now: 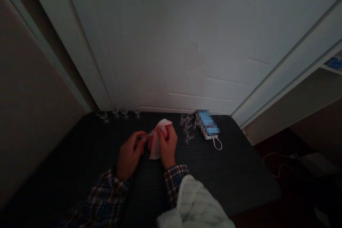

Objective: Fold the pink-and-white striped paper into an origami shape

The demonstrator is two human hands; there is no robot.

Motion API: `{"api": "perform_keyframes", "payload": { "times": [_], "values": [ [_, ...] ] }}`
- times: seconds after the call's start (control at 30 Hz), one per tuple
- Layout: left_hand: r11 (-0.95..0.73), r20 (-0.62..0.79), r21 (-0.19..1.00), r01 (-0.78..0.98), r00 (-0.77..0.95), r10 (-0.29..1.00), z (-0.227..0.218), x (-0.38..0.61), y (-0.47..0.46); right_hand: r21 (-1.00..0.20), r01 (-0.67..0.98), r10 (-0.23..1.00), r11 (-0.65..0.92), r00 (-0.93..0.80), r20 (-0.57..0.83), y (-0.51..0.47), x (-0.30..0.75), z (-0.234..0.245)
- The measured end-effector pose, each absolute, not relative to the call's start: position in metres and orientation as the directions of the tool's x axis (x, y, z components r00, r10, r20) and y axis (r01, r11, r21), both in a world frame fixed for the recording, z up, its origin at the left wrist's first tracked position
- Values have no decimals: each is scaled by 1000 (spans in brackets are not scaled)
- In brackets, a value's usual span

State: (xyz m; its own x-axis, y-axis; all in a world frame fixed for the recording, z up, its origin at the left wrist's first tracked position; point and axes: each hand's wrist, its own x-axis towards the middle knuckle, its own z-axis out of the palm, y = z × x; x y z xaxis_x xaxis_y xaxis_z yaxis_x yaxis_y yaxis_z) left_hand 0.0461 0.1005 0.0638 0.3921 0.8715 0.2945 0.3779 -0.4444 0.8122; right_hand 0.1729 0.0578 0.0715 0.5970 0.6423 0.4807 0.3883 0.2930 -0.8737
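Pink cloth [155, 151] clenched in right grip [167, 145] | left grip [130, 155] pinches dim, half-hidden glass [146, 136]

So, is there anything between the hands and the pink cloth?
Nothing visible. The right hand already holds the pink cloth, and the left hand is close beside it. The small glasses stand apart.

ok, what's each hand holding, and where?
Right hand: pink cloth, gripped mid-length. Left hand: small clear glass, pinched at one end; exact part too dark to tell.

Small glasses [187, 126] stand beside a power bank [210, 128] on the dark table [235, 171].
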Motion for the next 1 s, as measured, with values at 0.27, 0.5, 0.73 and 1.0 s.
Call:
{"api": "perform_keyframes", "payload": {
  "times": [0.27,0.5,0.73,1.0],
  "values": [
    [-400,277,856,328,363,890,61,47,98,-872,342,675,351,552,489,50,169,67],
    [-427,256,841,332,451,855,64,47,92,-925,222,661,309,649,377,48,170,62],
    [-449,263,834,321,485,834,60,45,93,-971,-14,810,239,554,192,47,172,59],
    [-585,394,714,385,469,790,56,45,97,-969,149,847,200,472,247,47,174,65]
  ]
}}
